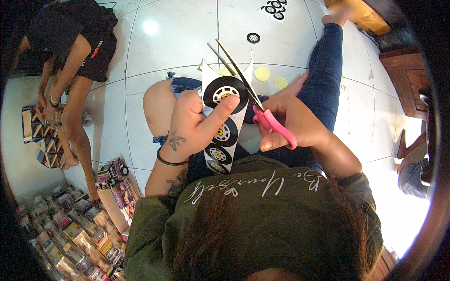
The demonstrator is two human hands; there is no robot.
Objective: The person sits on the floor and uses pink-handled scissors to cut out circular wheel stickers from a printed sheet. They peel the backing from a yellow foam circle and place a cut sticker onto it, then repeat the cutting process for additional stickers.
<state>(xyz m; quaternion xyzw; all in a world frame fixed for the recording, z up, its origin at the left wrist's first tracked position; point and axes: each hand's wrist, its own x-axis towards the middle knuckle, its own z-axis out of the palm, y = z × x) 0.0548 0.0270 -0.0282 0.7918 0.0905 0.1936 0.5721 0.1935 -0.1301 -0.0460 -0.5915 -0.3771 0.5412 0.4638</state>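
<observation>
My left hand (194,119) grips a white paper strip (207,70) printed with a column of black wheel pictures, the thumb lying across the top wheel (214,91). Lower wheels on the strip hang down toward my lap. In my right hand (295,119) is a pair of scissors (272,126) with pink handles, my fingers through the loops. Its blades are parted and point up and left, one passing over the strip's right edge beside the top wheel. The strip's upper end is cut into curved points.
Beyond my hands, a cut-out wheel (253,38) and another printed wheel sheet (273,9) lie on the tiled floor. Yellow discs (262,73) rest near my foot. At left, a person (70,51) bends over a wooden rack (47,140); many packaged items (75,229) stand below.
</observation>
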